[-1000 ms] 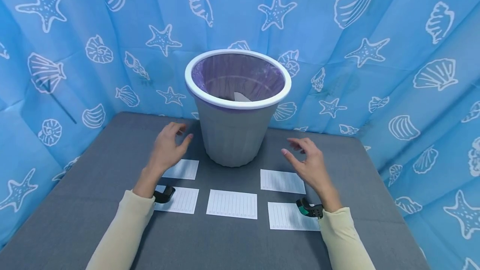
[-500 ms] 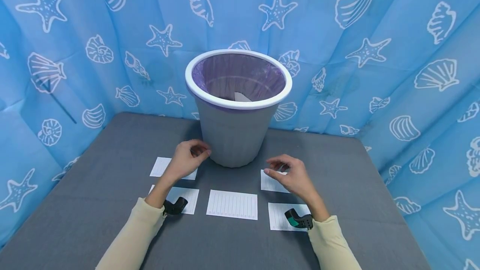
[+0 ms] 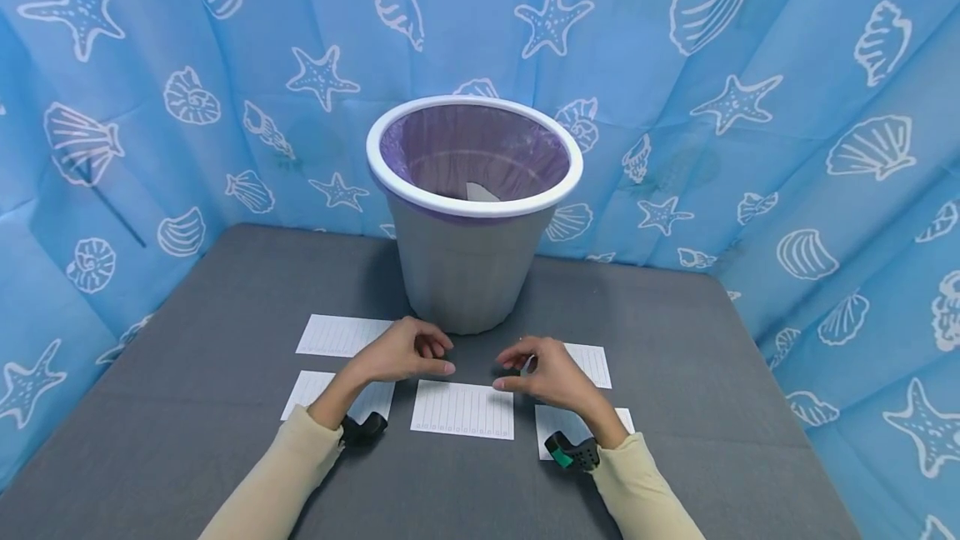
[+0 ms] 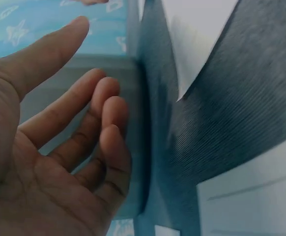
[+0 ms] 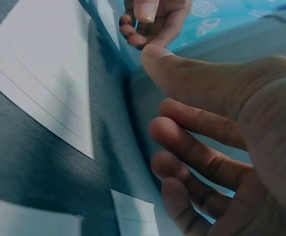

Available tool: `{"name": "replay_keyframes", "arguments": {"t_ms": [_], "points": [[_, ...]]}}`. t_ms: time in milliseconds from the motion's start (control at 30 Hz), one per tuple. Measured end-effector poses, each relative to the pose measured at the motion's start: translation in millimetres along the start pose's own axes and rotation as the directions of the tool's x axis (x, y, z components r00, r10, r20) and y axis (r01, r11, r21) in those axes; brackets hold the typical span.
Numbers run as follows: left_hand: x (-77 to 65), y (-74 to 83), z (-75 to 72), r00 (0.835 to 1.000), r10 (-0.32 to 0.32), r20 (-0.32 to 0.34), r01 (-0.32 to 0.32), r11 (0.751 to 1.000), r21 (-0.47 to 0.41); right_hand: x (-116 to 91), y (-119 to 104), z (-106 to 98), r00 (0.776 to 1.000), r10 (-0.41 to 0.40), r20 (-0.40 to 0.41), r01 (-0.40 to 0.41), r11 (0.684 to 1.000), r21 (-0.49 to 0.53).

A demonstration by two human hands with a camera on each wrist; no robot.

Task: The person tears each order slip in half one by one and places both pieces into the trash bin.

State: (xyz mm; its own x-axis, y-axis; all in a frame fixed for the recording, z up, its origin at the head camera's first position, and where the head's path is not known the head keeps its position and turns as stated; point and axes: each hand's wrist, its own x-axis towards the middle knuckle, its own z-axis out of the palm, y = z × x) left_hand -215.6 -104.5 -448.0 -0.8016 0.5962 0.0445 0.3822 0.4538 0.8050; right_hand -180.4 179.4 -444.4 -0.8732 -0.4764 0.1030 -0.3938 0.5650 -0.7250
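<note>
Several white lined paper cards lie flat on the grey table. In the head view, the middle card (image 3: 461, 411) sits between and just below my two hands. Above its left top corner hovers my left hand (image 3: 408, 350), fingers loosely bent with nothing in them. My right hand (image 3: 547, 373) is over its right top corner, thumb and fingers apart and holding nothing. Behind my left wrist are an upper left card (image 3: 333, 335) and a lower left card (image 3: 303, 390). My right hand and forearm partly cover an upper right card (image 3: 592, 363) and a lower right card (image 3: 551, 423).
A grey bin (image 3: 468, 273) with a white rim and a purple liner stands behind the hands, a white piece inside it. The grey tabletop (image 3: 660, 332) runs back to a blue curtain (image 3: 637, 107) with shells and starfish.
Both hands have come down and inward, from either side of the bin to the top corners of the middle card. The cards and bin stay in place.
</note>
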Motion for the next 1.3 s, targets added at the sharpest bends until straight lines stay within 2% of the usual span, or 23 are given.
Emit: {"name": "replay_keyframes", "arguments": {"t_ms": [233,400,533,700,900,1033,1167,1300], "points": [[1.5,1.6,11.1,0.996,-0.056,0.076,0.051,0.996,0.074,3.0,-3.9,11.5,0.998,-0.012,0.070,0.017,0.998,-0.066],[0.9,5.1,17.8,0.993,-0.097,0.073,0.084,0.982,0.170,4.7,-4.4,19.3,0.996,0.006,0.089,0.008,0.989,-0.149],[-0.5,7.8,21.0,0.993,-0.097,0.069,0.081,0.975,0.208,4.5,-5.2,24.2,0.996,0.003,0.084,0.014,0.979,-0.203],[-2.3,7.8,23.3,0.993,-0.068,0.098,0.045,0.975,0.217,3.5,-6.7,27.8,0.998,0.003,0.070,0.013,0.975,-0.223],[-1.8,8.1,24.6,0.994,-0.042,0.101,0.021,0.980,0.198,3.4,-8.7,27.9,0.997,0.015,0.072,-0.004,0.988,-0.152],[-0.5,10.0,24.7,0.995,-0.015,0.095,0.002,0.990,0.140,3.2,-9.6,26.0,0.998,0.009,0.069,-0.003,0.997,-0.083],[-1.1,14.6,21.3,0.998,0.027,0.052,-0.031,0.997,0.073,3.0,-13.4,20.5,0.999,0.001,0.032,-0.001,1.000,-0.015],[-4.1,22.9,12.4,0.998,0.064,-0.021,-0.064,0.997,0.036,3.4,-17.6,11.0,0.999,-0.014,-0.038,0.016,0.999,0.051]]}}
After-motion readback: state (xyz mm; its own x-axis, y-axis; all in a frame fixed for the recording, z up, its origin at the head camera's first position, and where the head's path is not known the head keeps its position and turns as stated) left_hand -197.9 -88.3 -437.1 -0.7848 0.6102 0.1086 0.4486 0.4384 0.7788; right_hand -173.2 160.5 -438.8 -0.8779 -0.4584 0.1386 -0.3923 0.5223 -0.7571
